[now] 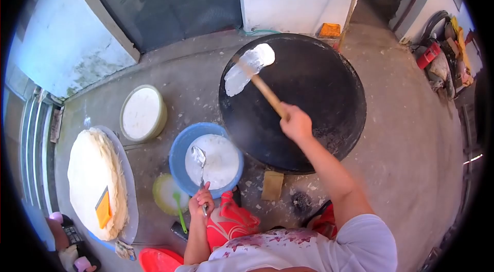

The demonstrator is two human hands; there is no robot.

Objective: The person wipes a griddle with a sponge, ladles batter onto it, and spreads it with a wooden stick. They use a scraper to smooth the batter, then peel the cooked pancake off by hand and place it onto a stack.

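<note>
My right hand (297, 124) is closed around the wooden handle of a batter spreader (268, 95), whose far end rests over the upper left of a large round black griddle (309, 102). A white patch of batter (263, 56) lies there on both sides of the handle. My left hand (201, 200) grips a metal ladle (201, 171) by its handle. Its bowl hangs over a blue basin (176, 161) of white batter. Close to my left hand, a green spoon (179, 207) sits in a small yellow-green bowl (159, 201).
A pale green bucket (159, 127) of white batter stands left. A tall stack of thin pancakes (90, 169) on a round board (129, 189) carries an orange-handled scraper (103, 210). A red basin (154, 261) is at bottom left; a brown block (272, 185) lies below the griddle.
</note>
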